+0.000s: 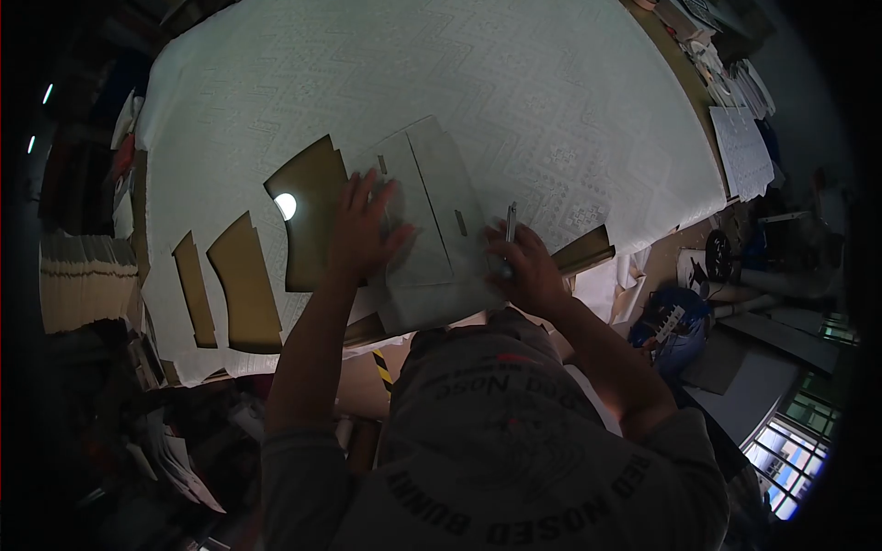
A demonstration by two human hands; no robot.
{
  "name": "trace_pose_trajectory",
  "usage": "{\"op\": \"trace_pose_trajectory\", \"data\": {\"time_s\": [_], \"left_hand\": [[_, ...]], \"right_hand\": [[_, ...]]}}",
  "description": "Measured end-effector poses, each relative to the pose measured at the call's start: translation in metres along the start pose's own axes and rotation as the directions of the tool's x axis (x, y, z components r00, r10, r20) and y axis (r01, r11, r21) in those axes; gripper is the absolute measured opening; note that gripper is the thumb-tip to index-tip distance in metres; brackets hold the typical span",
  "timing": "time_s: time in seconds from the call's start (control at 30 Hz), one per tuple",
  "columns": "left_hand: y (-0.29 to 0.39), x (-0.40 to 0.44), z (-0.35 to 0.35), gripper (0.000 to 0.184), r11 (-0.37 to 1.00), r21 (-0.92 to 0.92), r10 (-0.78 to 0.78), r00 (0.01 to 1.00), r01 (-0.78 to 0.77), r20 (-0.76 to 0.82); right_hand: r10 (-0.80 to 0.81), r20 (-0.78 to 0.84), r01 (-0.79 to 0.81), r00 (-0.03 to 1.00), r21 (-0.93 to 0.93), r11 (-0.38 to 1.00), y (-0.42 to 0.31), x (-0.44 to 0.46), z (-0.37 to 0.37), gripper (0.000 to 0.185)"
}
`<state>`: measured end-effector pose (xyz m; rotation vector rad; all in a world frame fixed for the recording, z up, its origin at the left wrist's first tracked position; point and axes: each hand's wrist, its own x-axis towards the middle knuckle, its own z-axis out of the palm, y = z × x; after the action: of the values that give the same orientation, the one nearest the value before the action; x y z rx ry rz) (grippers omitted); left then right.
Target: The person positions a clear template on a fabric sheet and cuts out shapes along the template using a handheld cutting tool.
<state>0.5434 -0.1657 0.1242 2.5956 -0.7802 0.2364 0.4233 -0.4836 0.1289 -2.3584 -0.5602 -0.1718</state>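
My left hand (363,230) lies with fingers spread across the edge of a pale flat sheet (427,239) and the large brown card pattern piece (312,243) beside it. The sheet bears a long dark line and two short dark marks. At the sheet's right edge, my right hand (533,271) is closed round a slim pen (511,220) that points upward. A bright white round spot shows at the large piece's left edge. Further left lie a curved brown piece (248,289) and a narrow brown strip (194,294).
White patterned fabric (459,64) covers the table. Another brown piece (588,250) lies right of my right hand, near the front edge. A stack of card or paper (89,285) stands at far left. Written sheets (742,151) hang at the right edge.
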Motion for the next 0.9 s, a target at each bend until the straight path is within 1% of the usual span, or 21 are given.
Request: {"op": "trace_pose_trajectory", "data": {"time_s": [0.17, 0.27, 0.33, 0.37, 0.43, 0.47, 0.53, 0.57, 0.63, 0.77, 0.9], "left_hand": [[0.002, 0.001, -0.002, 0.073, 1.0, 0.015, -0.008, 1.0, 0.008, -0.006], [0.003, -0.001, -0.001, 0.073, 1.0, 0.026, -0.014, 1.0, 0.014, 0.0], [0.002, 0.0, -0.001, 0.073, 1.0, 0.013, -0.012, 1.0, 0.013, -0.015], [0.002, 0.0, -0.001, 0.073, 1.0, 0.01, -0.013, 1.0, 0.013, -0.018], [0.002, 0.001, -0.001, 0.073, 1.0, 0.006, -0.005, 1.0, 0.005, -0.026], [0.002, 0.001, -0.002, 0.073, 1.0, -0.003, -0.007, 1.0, 0.007, -0.022], [0.002, 0.001, -0.002, 0.073, 1.0, 0.008, -0.017, 1.0, 0.017, -0.012], [0.003, -0.001, -0.001, 0.073, 1.0, 0.002, -0.021, 1.0, 0.021, -0.009], [0.002, 0.0, -0.002, 0.074, 1.0, 0.005, -0.014, 1.0, 0.014, -0.019], [-0.001, 0.001, 0.001, 0.075, 1.0, -0.017, 0.0, 0.999, -0.001, -0.032], [0.0, 0.0, 0.0, 0.076, 1.0, 0.001, 0.001, 1.0, -0.001, -0.031]], "right_hand": [[-0.007, 0.011, 0.007, 1.0, 0.025, 1.0, -0.001, 0.002, -0.003, 0.056], [0.014, 0.019, -0.015, 1.0, 0.052, 0.999, -0.004, 0.001, -0.006, 0.056], [0.035, -0.023, -0.032, 0.999, 0.111, 0.993, -0.005, 0.003, -0.008, 0.053], [0.035, -0.022, -0.032, 0.999, 0.108, 0.994, -0.003, 0.003, -0.008, 0.053], [0.108, -0.136, -0.086, 0.985, 0.164, 0.983, 0.003, -0.002, -0.006, 0.054], [0.115, -0.129, -0.093, 0.985, 0.161, 0.982, 0.008, -0.003, -0.006, 0.054], [0.113, -0.217, -0.104, 0.97, 0.052, 0.993, 0.018, -0.003, -0.008, 0.055], [0.116, -0.211, -0.108, 0.971, 0.05, 0.993, 0.021, -0.003, -0.01, 0.055], [0.096, -0.198, -0.105, 0.975, -0.031, 0.994, 0.024, -0.001, -0.013, 0.055], [0.086, -0.205, -0.103, 0.975, -0.074, 0.992, 0.024, -0.001, -0.01, 0.055], [0.055, -0.233, -0.085, 0.971, -0.122, 0.989, 0.023, 0.0, -0.007, 0.054]]}}
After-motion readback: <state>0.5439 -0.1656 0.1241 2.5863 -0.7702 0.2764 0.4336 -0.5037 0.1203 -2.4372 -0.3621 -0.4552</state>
